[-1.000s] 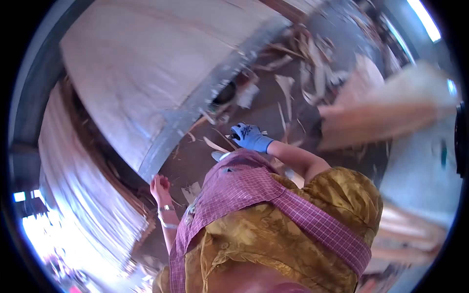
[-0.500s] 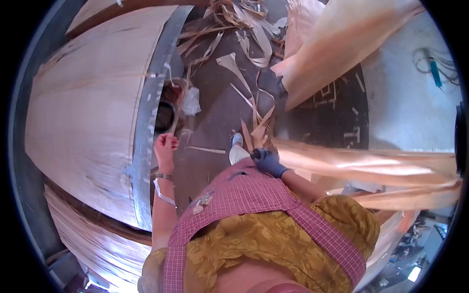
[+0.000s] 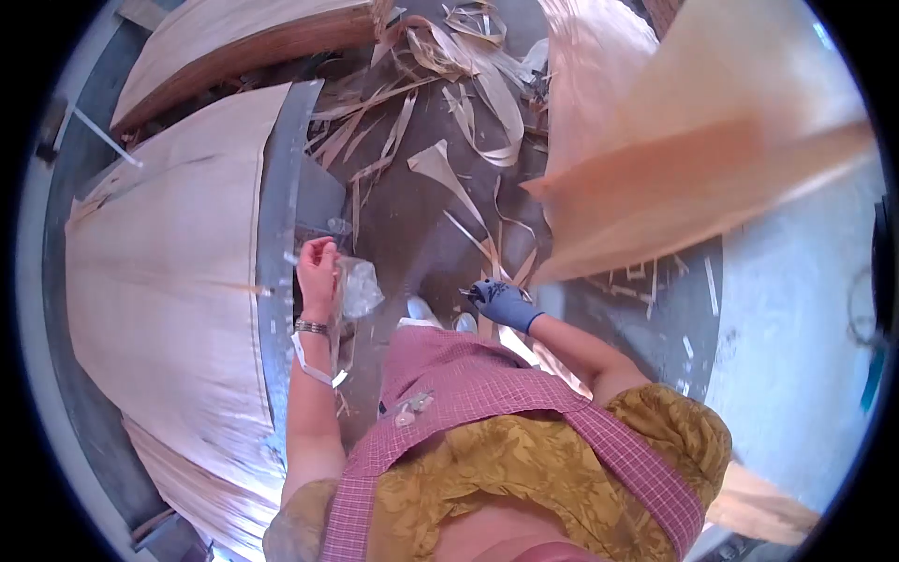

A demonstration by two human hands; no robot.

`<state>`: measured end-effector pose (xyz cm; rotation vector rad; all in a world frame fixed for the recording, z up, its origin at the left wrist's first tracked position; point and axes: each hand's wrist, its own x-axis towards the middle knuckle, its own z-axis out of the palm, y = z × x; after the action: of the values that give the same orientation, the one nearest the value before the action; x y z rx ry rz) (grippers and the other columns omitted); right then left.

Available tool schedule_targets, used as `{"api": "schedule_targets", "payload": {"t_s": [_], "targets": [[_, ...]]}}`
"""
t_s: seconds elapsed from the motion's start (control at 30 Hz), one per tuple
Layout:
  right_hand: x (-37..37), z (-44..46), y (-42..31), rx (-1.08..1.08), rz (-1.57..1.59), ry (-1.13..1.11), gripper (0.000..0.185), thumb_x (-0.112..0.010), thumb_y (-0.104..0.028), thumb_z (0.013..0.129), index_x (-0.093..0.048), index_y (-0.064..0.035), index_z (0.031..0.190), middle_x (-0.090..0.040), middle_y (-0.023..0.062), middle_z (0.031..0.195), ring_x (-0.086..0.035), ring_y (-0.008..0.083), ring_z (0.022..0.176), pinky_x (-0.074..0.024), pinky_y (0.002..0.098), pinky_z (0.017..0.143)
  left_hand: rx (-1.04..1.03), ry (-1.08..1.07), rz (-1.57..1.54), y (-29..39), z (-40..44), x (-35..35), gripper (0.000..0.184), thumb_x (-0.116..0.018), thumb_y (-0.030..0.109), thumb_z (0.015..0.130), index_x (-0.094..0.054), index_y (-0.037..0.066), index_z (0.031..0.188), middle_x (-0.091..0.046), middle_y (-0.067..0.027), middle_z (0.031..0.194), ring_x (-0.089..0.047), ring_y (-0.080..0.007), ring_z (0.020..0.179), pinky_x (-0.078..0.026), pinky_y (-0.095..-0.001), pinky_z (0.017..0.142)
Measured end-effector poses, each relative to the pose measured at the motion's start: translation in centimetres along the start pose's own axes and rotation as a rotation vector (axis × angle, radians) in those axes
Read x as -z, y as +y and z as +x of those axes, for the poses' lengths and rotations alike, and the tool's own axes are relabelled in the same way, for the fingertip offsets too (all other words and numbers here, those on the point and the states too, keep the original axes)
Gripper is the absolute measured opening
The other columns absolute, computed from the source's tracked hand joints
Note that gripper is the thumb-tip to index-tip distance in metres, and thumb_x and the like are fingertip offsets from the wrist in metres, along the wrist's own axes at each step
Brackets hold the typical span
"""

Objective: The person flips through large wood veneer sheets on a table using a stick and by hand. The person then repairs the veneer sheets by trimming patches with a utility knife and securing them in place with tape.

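Note:
My left hand (image 3: 318, 272), bare with a bracelet at the wrist, is raised by the edge of the table on the left, its fingers curled; what they hold, if anything, is too small to tell. A pale wood sheet (image 3: 178, 253) covers that table. Just right of this hand is a clear plastic bag (image 3: 361, 288). My right hand (image 3: 501, 303), in a blue-grey glove, is closed around a small dark tool (image 3: 470, 293) in front of the apron (image 3: 468, 370). Strips of thin wood lie beyond it.
Large thin wood sheets (image 3: 693, 187), partly blurred, hang over the right side. Long curled scraps (image 3: 487, 103) litter the floor ahead. A stack of sheets (image 3: 253, 56) stands at the upper left. A smooth grey surface (image 3: 796, 375) lies at the right.
The view has swung round and then shifted slightly. My left hand stays raised by the table edge. My right hand keeps the dark tool and is farther from the apron than half a second ago.

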<state>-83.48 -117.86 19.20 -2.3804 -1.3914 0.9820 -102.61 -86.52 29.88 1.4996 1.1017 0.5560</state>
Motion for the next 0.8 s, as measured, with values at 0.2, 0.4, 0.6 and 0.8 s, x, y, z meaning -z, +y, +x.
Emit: {"api": "schedule_targets", "payload": {"t_s": [0.2, 0.4, 0.6, 0.8], "targets": [[4.9, 11.2, 4.3, -0.032, -0.028, -0.033, 0.026, -0.053, -0.030, 0.089, -0.057, -0.0108, 0.106, -0.062, 0.0206, 0.103, -0.064, 0.0373, 0.093, -0.0506, 0.0465, 0.081, -0.470, 0.236, 0.693, 1.3, 18.2, -0.3, 0.050, -0.068, 0.025, 0.085, -0.050, 0.007, 0.128, -0.049, -0.0159, 0.129, -0.045, -0.0303, 0.121, -0.036, -0.0430, 0.103], [12.2, 19.0, 6.3, -0.133, -0.030, -0.017, 0.019, -0.050, -0.022, 0.090, -0.059, -0.0073, 0.099, -0.063, 0.0197, 0.101, -0.064, 0.0360, 0.092, -0.0509, 0.0469, 0.079, -0.332, 0.450, 1.142, 3.5, 30.6, -4.1, 0.078, -0.061, 0.045, 0.086, -0.028, 0.009, 0.147, -0.030, -0.0174, 0.150, -0.025, -0.0335, 0.141, -0.018, -0.0496, 0.114], [9.9, 29.6, 15.9, -0.127, -0.072, -0.177, 0.023, -0.047, -0.013, 0.087, -0.063, -0.0060, 0.102, -0.065, 0.0201, 0.103, -0.065, 0.0353, 0.092, -0.0515, 0.0467, 0.080, -0.229, 0.488, 1.392, -1.1, 34.0, -4.7, 0.073, -0.055, 0.050, 0.090, -0.034, 0.007, 0.145, -0.037, -0.0167, 0.147, -0.031, -0.0328, 0.138, -0.025, -0.0490, 0.110], [-1.3, 44.3, 33.6, -0.147, -0.251, -0.454, 0.031, -0.049, -0.023, 0.089, -0.067, -0.0124, 0.111, -0.065, 0.0184, 0.113, -0.064, 0.0319, 0.099, -0.0498, 0.0475, 0.083, -0.331, 0.410, 1.347, -1.8, 34.6, -4.1, 0.071, -0.051, 0.050, 0.094, -0.037, -0.001, 0.141, -0.040, -0.0228, 0.142, -0.039, -0.0387, 0.131, -0.030, -0.0467, 0.109]]}}
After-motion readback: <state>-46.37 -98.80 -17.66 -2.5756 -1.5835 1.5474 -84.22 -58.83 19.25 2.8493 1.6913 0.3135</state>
